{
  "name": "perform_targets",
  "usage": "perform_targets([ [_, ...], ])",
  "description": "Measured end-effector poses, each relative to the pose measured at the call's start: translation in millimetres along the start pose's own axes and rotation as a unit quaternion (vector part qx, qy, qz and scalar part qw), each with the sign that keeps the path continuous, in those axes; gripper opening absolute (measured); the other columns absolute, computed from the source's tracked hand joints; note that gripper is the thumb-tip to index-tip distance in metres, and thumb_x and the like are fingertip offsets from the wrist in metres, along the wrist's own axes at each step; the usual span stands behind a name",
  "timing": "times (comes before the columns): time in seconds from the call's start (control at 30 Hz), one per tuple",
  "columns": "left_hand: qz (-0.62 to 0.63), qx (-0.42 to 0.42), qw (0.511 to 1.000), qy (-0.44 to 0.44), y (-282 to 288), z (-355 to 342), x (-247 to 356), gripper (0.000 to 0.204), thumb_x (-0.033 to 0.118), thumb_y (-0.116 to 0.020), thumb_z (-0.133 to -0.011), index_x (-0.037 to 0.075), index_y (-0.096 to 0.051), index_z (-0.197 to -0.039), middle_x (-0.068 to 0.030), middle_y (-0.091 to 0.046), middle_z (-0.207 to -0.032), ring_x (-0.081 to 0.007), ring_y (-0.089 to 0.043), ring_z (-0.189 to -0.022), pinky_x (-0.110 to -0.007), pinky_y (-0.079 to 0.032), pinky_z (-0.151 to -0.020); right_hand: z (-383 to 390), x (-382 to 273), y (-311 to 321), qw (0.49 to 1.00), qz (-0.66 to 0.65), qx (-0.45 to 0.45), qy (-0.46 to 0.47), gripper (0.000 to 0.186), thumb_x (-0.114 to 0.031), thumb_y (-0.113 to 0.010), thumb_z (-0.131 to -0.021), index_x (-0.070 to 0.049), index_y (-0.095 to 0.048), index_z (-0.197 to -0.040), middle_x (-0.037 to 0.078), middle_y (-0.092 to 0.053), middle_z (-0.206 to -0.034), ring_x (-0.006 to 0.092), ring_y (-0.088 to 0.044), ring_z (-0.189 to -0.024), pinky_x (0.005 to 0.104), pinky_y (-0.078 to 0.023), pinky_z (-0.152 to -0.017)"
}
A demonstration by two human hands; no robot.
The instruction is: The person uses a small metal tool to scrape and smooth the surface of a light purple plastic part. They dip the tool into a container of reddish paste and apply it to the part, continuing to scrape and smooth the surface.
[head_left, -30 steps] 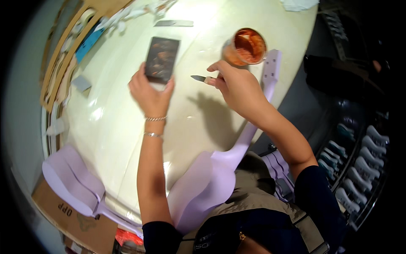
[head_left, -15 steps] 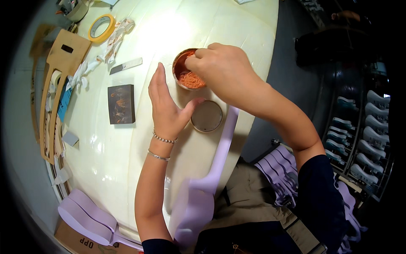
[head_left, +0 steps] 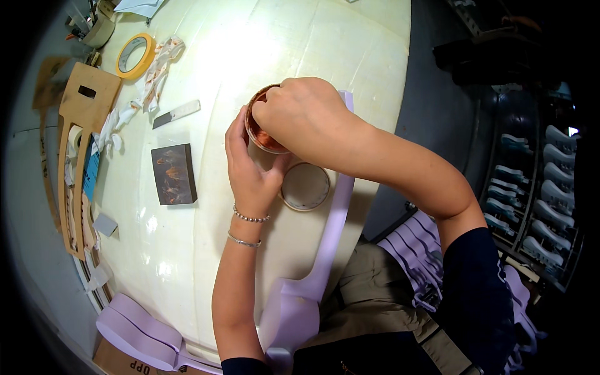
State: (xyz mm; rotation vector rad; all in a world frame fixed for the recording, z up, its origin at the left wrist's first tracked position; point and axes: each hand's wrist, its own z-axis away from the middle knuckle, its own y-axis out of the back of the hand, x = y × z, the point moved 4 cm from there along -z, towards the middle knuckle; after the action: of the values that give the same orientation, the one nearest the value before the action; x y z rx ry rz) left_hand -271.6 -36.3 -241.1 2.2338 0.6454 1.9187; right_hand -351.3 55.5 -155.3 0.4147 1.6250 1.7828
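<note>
The tub point(head_left: 251, 133) could be tipping or sliding on the bench point(head_left: 350, 50) if the right hand point(head_left: 307, 115) is pressing hard against its rim while the left hand point(head_left: 253, 172) is steadying it too loosely, and the orange paste point(head_left: 265, 140) could be smearing the knuckles, since they are working so close to its mouth. Any spill could be landing on the round lid point(head_left: 305, 187), which is lying just on the near side of the tub, or on the lilac guitar neck point(head_left: 328, 250), which is running past the tub's right side. The tub is standing between the hands: the left hand is cupping its left and near sides, thumb and fingers spreading around it, while the right hand is reaching over it from the right, fingers curling into the mouth; whether they are pinching anything I cannot tell, as the knuckles are hiding them
</note>
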Motion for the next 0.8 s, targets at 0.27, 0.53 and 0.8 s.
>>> perform_targets([
  [0.27, 0.017, -0.009, 1.0, 0.008, 0, -2, 0, 0.087, 0.008, -0.083, -0.066, 0.002, -0.036, -0.139, -0.0155, -0.046, -0.133, -0.0317, -0.048, -0.121, -0.039, -0.043, -0.1, -1, 1, -16, 0.986, 0.058, 0.135, 0.077, 0.007, -0.014, -0.07, -0.068, -0.009, -0.066, -0.067, 0.003, -0.066, -0.074, 0.0187, -0.062, -0.074, 0.0304, -0.052, -0.057],
  [0.53, 0.008, -0.005, 1.0, -0.013, 0, -3, 0, 0.085, 0.008, -0.082, -0.067, 0.001, -0.037, -0.139, -0.0155, -0.046, -0.133, -0.0323, -0.048, -0.12, -0.039, -0.043, -0.099, 3, 0, -16, 0.979, 0.097, 0.093, 0.151, 0.005, -0.014, -0.07, -0.064, -0.011, -0.067, -0.066, 0.001, -0.065, -0.072, 0.0189, -0.062, -0.077, 0.0297, -0.052, -0.063],
  [0.8, -0.014, 0.003, 1.0, -0.014, 1, -1, 2, 0.084, 0.007, -0.081, -0.066, 0.001, -0.037, -0.138, -0.0162, -0.046, -0.132, -0.0328, -0.048, -0.121, -0.04, -0.043, -0.1, 6, 9, 4, 0.995, 0.034, 0.081, 0.048, 0.009, -0.016, -0.073, -0.065, -0.01, -0.067, -0.068, 0.003, -0.066, -0.074, 0.0202, -0.064, -0.077, 0.0307, -0.053, -0.059],
])
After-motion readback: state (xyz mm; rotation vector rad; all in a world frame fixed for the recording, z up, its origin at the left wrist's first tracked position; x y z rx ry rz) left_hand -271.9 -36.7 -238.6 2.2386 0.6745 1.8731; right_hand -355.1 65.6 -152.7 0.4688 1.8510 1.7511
